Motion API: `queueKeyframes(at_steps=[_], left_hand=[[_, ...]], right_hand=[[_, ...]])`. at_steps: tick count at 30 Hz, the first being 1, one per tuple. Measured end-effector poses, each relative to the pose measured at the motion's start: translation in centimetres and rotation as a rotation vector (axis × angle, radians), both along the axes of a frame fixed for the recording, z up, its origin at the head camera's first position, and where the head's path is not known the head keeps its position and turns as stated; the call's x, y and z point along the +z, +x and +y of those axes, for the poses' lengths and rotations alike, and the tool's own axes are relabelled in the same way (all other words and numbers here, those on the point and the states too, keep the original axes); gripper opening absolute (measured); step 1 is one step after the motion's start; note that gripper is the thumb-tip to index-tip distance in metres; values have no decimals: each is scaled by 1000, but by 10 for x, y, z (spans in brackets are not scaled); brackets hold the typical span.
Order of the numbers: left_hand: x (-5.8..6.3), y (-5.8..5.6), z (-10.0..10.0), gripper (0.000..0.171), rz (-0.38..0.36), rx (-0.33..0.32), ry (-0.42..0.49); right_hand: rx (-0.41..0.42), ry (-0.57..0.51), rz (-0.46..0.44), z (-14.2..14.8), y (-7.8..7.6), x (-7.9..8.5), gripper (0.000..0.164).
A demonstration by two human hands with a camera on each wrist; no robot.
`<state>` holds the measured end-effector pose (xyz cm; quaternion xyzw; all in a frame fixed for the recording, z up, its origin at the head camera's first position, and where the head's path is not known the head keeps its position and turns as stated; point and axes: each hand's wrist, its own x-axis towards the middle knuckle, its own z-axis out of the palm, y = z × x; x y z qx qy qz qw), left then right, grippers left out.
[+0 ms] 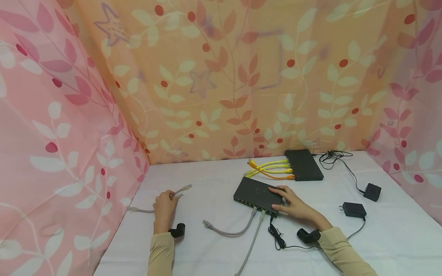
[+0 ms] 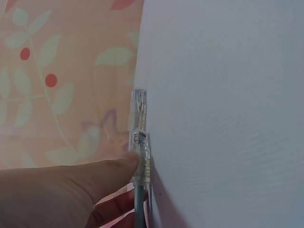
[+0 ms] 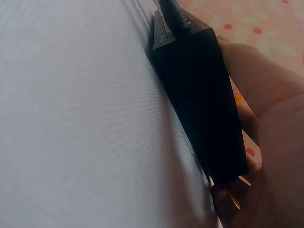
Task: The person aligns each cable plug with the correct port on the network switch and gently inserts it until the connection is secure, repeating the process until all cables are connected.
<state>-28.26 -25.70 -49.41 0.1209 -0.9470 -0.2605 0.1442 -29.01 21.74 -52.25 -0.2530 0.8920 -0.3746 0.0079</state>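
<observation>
My left hand (image 1: 164, 205) pinches a clear-plugged grey network cable (image 2: 139, 206) between thumb and fingers at the table's left. A second clear plug (image 2: 139, 107) shows just beyond the pinched one. Another grey cable end (image 1: 136, 209) sticks out left of the hand; whether these parts belong to one cable I cannot tell. My right hand (image 1: 295, 205) holds the right end of a black network switch (image 1: 257, 191), thumb at the front edge and fingers over the top. Two grey cables (image 1: 229, 233) and a black power lead (image 1: 271, 220) are plugged into its front.
Behind stands a second black switch (image 1: 304, 165) with several yellow and orange cables (image 1: 269, 168), its coiled black lead (image 1: 333, 156) running to a power adapter (image 1: 372, 191). Another adapter (image 1: 354, 209) lies at right. Patterned curtains (image 1: 224, 76) border the white table (image 1: 207, 172).
</observation>
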Motion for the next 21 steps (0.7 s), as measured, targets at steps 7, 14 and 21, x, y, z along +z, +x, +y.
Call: queueKeyframes(at_steps=[7, 14, 21], left_hand=[[-4, -1, 3, 20, -9, -23, -26], [-4, 0, 7, 16, -15, -41, -35], [3, -3, 12, 17, -26, -89, 19]], right_hand=[[4, 3, 0, -1, 0, 2, 64], [7, 2, 0, -1, 1, 2, 64], [2, 1, -6, 0, 1, 2, 64]])
